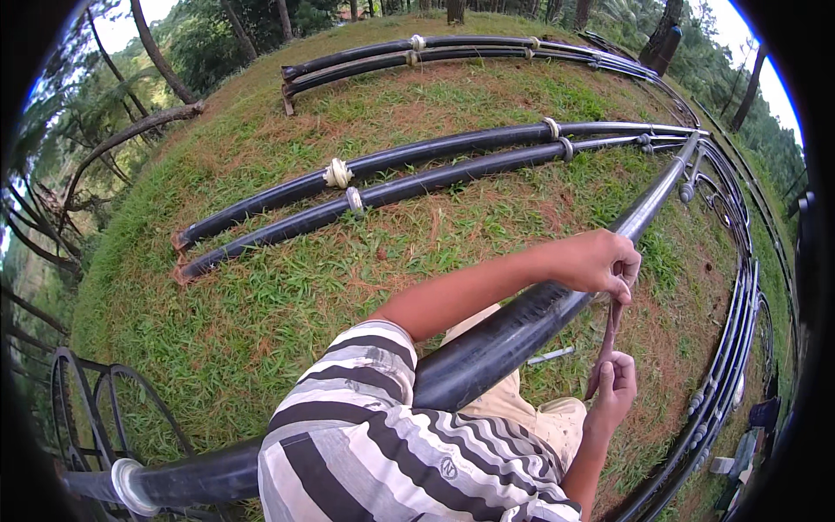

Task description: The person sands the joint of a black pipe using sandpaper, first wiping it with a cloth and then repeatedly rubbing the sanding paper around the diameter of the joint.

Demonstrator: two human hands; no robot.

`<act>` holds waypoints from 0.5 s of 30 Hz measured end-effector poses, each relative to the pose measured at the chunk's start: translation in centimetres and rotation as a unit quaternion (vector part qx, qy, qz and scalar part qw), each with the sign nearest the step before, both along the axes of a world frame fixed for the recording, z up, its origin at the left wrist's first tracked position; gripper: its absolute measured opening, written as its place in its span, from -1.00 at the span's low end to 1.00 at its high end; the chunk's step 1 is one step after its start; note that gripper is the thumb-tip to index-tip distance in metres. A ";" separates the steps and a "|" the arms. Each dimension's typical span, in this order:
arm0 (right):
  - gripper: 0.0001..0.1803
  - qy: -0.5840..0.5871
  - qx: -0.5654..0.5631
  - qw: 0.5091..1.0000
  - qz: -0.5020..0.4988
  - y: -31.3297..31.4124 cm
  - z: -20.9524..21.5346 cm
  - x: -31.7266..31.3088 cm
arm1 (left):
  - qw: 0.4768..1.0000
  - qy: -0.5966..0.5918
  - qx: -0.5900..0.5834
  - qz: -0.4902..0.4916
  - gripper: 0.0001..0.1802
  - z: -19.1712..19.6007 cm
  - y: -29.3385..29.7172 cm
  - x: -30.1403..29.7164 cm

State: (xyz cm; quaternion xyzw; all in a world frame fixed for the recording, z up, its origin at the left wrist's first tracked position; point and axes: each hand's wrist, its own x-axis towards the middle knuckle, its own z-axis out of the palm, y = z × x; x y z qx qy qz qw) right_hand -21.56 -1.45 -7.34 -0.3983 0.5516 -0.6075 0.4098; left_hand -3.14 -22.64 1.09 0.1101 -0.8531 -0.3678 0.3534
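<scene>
A black metal pole (500, 348) runs at a slant beside my body, thick near me and narrowing toward the upper right. My left arm reaches across it. On its far side my left hand (600, 264) is closed, pinching the upper end of a narrow brown strip (606, 342). Lower down, my right hand (614, 388) is closed on the strip's other end, so the strip stretches between both hands. Whether it also passes around the pole is hidden. The strip's material is not clear.
Two black poles (461, 178) with pale ring collars lie on the grass, with another pair (357, 63) farther back. Several thin poles (735, 339) line the right side. A pale rod (551, 355) lies beyond my legs. Curved black metalwork (96, 409) stands at lower left.
</scene>
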 end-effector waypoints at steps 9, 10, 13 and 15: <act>-0.88 0.215 -0.075 0.969 -0.096 -0.9 1.3 -0.7 | 0.977 0.019 0.193 -0.091 -0.57 1.5 1.4 -0.4; -0.88 0.214 -0.074 0.969 -0.098 -1.0 1.7 -0.6 | 0.977 0.017 0.193 -0.092 -0.57 1.4 1.4 -0.5; -0.86 0.090 -0.104 0.990 -0.042 -1.3 2.1 -0.5 | 0.976 0.034 0.166 -0.136 -0.56 0.8 1.1 -0.8; -0.84 -0.057 -0.099 0.993 -0.034 -1.5 1.8 -0.7 | 0.920 0.131 0.264 -0.257 -0.58 0.4 0.9 -1.1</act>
